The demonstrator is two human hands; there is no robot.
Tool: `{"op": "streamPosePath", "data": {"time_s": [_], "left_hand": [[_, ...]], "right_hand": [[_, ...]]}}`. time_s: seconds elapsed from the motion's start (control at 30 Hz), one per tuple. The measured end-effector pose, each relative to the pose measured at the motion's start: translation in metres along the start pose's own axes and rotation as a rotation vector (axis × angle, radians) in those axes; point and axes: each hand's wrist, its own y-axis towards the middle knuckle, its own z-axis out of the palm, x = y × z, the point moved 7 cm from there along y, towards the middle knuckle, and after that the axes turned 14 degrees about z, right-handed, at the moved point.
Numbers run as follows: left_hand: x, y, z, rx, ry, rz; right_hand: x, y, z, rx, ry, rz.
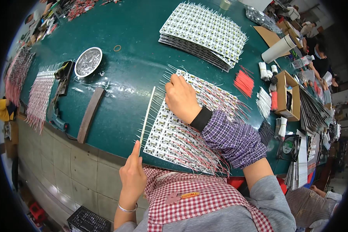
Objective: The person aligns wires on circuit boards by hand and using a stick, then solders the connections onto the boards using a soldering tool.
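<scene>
The thin white strip [147,114] could skid sideways and snag the wire leads — only the left hand [132,174] fingertip pins its near end at the table edge. The right hand [180,97], fingers curled, presses flat on the panel of small boards [174,135], grasping nothing that I can see.

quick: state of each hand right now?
Left hand: thumb up against the near end of the thin white strip; grip cannot be told.
Right hand: curled, fingertips pressing on the white panel of wired parts; holding nothing visible.
</scene>
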Motion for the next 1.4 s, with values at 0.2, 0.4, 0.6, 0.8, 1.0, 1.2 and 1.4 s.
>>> {"op": "streamPosePath", "data": {"time_s": [0.2,0.4,0.6,0.8,1.0,1.2,1.4], "left_hand": [[-0.001,-0.002,-0.002,-0.002,0.006,-0.016],[-0.001,-0.003,0.000,0.020,0.025,-0.028],[-0.004,0.000,-0.001,-0.004,0.030,0.026],[-0.005,0.007,0.005,0.054,0.024,0.052],[-0.007,0.015,0.010,0.122,0.097,0.075],[-0.010,0.021,0.013,0.193,0.078,-0.066],[-0.009,0.020,0.011,0.191,0.011,-0.124]], "right_hand": [[0.002,-0.001,0.004,-0.022,-0.043,0.026],[-0.008,-0.002,-0.002,-0.131,0.152,0.078],[-0.030,-0.008,-0.009,-0.065,0.365,0.190],[-0.056,-0.023,-0.016,0.010,0.670,0.385],[-0.077,-0.031,-0.013,-0.046,0.768,0.468],[-0.081,-0.028,-0.011,0.051,0.909,0.548],[-0.064,-0.018,-0.070,0.288,0.677,0.256]]}}
